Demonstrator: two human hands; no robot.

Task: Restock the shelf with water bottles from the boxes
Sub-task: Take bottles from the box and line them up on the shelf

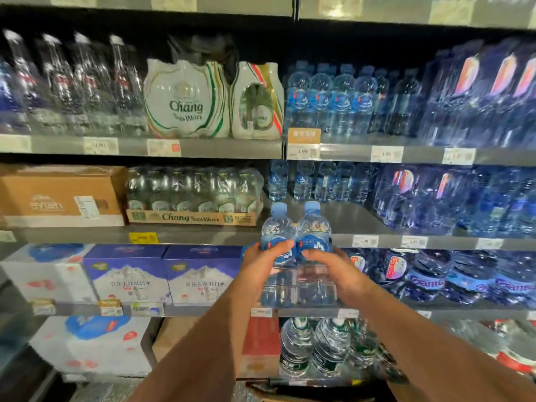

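I hold two small water bottles with pale blue caps and blue labels upright and side by side in front of the shelving. My left hand (pixel 262 264) grips the left bottle (pixel 275 227) around its label. My right hand (pixel 336 268) grips the right bottle (pixel 313 224) the same way. Both bottles are level with the front edge of the middle shelf (pixel 342 219), which has a bare grey patch. A row of matching bottles (pixel 319 181) stands at the back of that shelf.
Blue shrink-wrapped packs (pixel 452 198) fill the shelf's right side. A Chang soda water tray (pixel 194 195) and a brown carton (pixel 61 195) sit to the left. Matching bottles (pixel 330 97) line the shelf above. An open cardboard box (pixel 278 391) lies at the bottom edge.
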